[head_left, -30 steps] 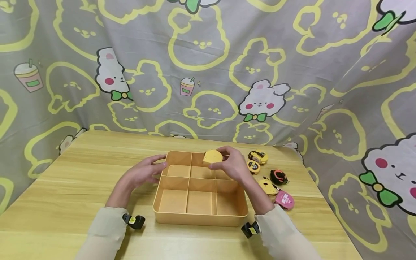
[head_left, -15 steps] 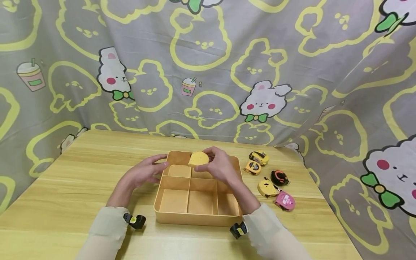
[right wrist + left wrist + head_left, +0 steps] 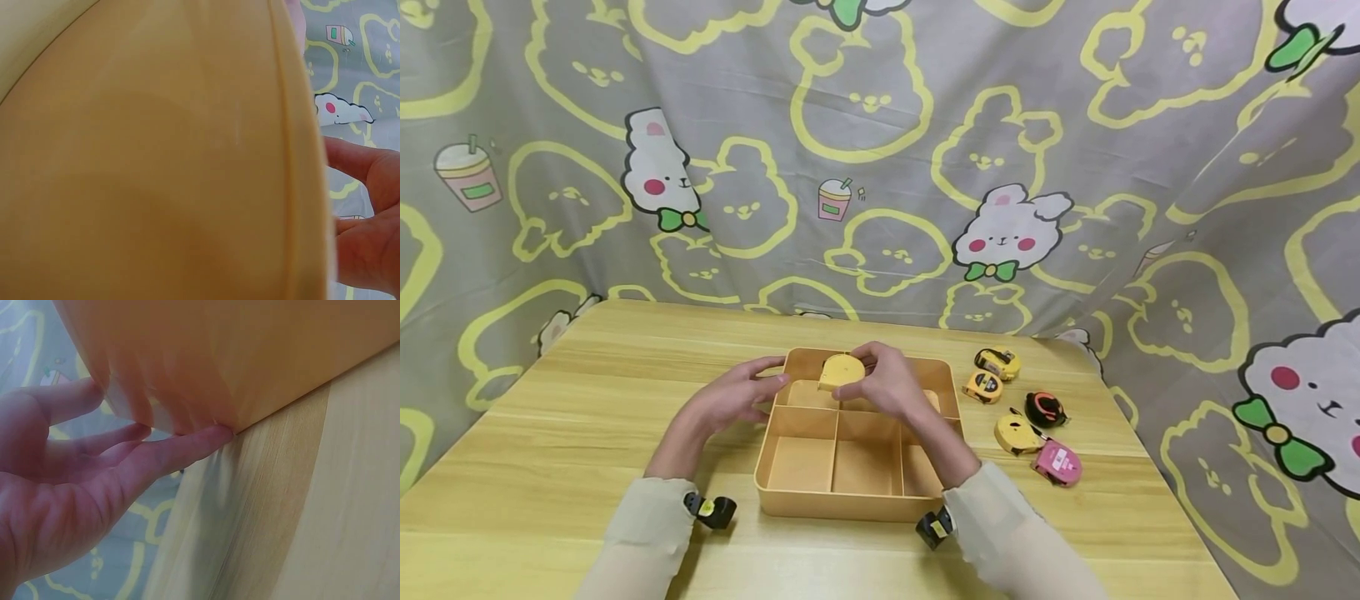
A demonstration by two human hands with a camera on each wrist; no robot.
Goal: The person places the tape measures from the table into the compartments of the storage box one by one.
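A yellow tape measure (image 3: 841, 372) is pinched between the thumb and fingers of my right hand (image 3: 887, 385). It hovers over the back row of a tan divided box (image 3: 850, 506), near the divider between the left and middle compartments. My left hand (image 3: 733, 397) is at the box's left side, its fairly straight fingers touching the outer wall. In the left wrist view the fingertips (image 3: 215, 434) meet the box's lower edge. The box wall (image 3: 187, 150) fills most of the right wrist view and hides the tape measure; part of my right hand (image 3: 369, 215) shows beyond the rim.
Right of the box lie several more tape measures: yellow ones (image 3: 998, 363) at the back, a small yellow-and-black one (image 3: 983, 387), a black-and-red one (image 3: 1045, 410), another yellow one (image 3: 1017, 435) and a pink one (image 3: 1057, 463). A patterned curtain (image 3: 880, 167) hangs behind the wooden table (image 3: 587, 433).
My right hand has carried the yellow tape measure leftward across the back of the box, from the middle compartment toward the left one. My left hand stays by the box's side.
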